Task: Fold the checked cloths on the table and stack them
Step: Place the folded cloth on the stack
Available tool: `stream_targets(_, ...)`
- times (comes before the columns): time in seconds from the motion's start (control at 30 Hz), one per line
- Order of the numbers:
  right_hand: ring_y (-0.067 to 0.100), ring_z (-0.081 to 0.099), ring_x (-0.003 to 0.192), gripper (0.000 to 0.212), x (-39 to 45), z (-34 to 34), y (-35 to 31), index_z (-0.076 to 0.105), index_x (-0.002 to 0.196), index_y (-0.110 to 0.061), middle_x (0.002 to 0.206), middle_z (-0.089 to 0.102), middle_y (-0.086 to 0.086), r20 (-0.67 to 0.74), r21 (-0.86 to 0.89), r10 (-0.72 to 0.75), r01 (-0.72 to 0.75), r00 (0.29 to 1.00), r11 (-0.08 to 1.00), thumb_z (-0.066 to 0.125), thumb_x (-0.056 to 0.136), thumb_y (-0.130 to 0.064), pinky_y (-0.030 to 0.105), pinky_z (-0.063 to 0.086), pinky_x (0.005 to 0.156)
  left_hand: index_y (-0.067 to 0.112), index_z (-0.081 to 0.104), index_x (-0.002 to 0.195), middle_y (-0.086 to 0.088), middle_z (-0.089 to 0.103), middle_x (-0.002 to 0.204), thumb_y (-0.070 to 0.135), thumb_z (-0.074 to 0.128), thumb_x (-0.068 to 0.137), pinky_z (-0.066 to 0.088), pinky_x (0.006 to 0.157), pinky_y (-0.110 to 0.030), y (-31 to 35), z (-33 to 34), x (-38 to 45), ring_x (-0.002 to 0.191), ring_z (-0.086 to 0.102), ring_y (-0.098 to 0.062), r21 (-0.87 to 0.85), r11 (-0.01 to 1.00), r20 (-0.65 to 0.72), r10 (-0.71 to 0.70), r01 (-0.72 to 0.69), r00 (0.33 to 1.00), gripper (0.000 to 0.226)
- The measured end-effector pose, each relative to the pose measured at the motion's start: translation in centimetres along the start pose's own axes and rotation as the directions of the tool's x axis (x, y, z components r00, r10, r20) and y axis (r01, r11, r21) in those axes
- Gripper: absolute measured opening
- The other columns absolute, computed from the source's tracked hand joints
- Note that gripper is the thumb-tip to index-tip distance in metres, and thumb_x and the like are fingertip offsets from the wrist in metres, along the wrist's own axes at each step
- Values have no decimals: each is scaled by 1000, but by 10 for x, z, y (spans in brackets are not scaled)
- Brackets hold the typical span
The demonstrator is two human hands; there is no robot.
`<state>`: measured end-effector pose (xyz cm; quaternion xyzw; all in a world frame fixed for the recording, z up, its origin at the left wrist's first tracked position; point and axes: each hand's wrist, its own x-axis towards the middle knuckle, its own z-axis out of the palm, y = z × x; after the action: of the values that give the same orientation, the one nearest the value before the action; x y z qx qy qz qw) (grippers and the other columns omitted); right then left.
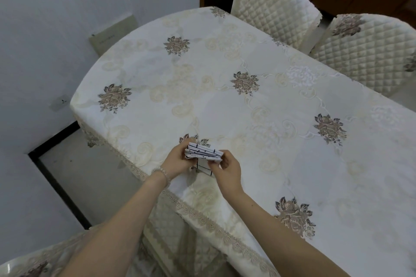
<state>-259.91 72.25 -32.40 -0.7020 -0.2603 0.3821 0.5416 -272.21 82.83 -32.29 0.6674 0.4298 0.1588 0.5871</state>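
A small bundle of folded white cloths with dark checks (203, 155) is held just above the near edge of the table (258, 101). My left hand (177, 160) grips its left end, fingers curled around the layers. My right hand (227, 169) pinches its right end from below and the side. One checked layer hangs down under the bundle between my hands. The edges of several folded layers show on top.
The table wears a cream floral tablecloth with a lace border. Two quilted chairs (276, 8) (369, 51) stand at the far right side. A white wall lies to the left, with a tiled floor gap (90, 177) beside the table.
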Motion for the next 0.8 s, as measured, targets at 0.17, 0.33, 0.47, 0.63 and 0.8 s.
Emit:
stream_targets(0.17,13,60,79,16,5,3,-5,65,101,-9,91,67,7,20,-72,-3,4,1000,997,60,88,-4,25,49,71,15,51,122,3,63,96,-8,56,84,47,69,-14,0,-1,0,85,60,-8,-75,991,34,-104,107,994,44)
stream_targets(0.33,27,68,82,10,16,19,3,64,93,-6,88,70,10,-15,28,327,-326,945,945,67,84,-10,42,57,76,13,48,128,-6,60,113,9,60,88,47,67,-13,-4,-11,0,93,59,-15,-89,975,-33,-207,204,978,42)
stream_targets(0.47,30,67,90,22,18,38,12,64,100,-3,96,69,13,-52,-38,445,-447,894,894,68,81,-15,47,56,82,13,47,133,-10,58,121,9,55,90,48,77,-26,-18,-14,1,98,57,-21,81,972,-98,-211,220,972,44)
stream_targets(0.63,21,51,61,24,10,37,9,45,85,-7,73,50,6,-31,-328,361,-351,932,877,66,82,-19,30,41,54,9,44,136,-18,49,126,12,56,90,38,93,-40,-37,-16,-4,113,45,-34,549,824,-228,-9,137,974,48)
stream_targets(0.8,18,40,127,58,4,26,-1,37,138,-10,140,39,3,201,-609,-83,191,976,769,61,87,-24,20,34,93,3,53,129,-16,54,131,13,53,89,46,95,-45,-33,-9,-20,118,54,-34,845,528,-117,338,-86,934,41)
